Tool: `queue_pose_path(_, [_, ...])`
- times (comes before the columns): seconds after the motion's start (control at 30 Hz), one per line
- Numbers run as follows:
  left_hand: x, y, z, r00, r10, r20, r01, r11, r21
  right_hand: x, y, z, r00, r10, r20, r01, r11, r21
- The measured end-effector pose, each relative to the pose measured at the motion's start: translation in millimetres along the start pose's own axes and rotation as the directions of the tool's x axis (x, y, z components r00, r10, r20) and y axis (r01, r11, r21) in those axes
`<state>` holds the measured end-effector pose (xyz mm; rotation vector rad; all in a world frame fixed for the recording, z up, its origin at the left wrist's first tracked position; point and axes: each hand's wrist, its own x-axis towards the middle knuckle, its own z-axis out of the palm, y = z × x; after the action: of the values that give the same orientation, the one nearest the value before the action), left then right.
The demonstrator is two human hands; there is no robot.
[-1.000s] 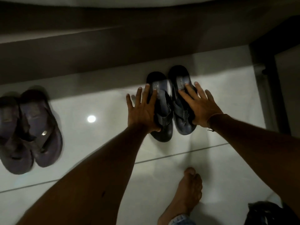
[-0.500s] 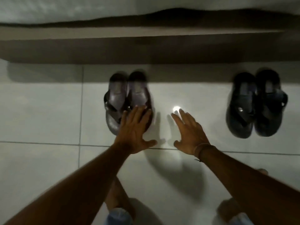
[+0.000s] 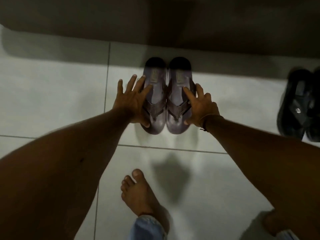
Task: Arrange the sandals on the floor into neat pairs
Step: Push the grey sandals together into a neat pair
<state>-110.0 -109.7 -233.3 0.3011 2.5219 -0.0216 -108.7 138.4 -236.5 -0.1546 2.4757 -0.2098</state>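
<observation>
Flanking brown sandals (image 3: 167, 96): L hand (image 3: 133, 103), R hand (image 3: 200, 105); bare tile (image 3: 52, 101) left.

- Left hand (image 3: 131, 103), bare arm outstretched, fingers spread flat, palm down.
- Right hand (image 3: 201, 105), thin wrist cord, fingers spread, index finger extended.

left hand (image 3: 132, 103) | right hand (image 3: 201, 108) | flank grey sandals (image 3: 167, 94) | black pair (image 3: 301, 106) right
</observation>
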Motion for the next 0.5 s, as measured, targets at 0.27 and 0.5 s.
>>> queue_pose_path(0.27, [-15, -2, 23, 1.0, 0.013, -0.023, -0.014, 0.998, -0.053, -18, -8, 16, 1.0, 0.008, -0.019, -0.008, 1.0, -0.017])
queue_pose_path(0.5, [-36, 1, 40, 0.999, 0.028, -0.032, -0.03, 0.998, -0.054, -39, -12, 32, 1.0, 0.016, 0.01, -0.016, 1.0, 0.013])
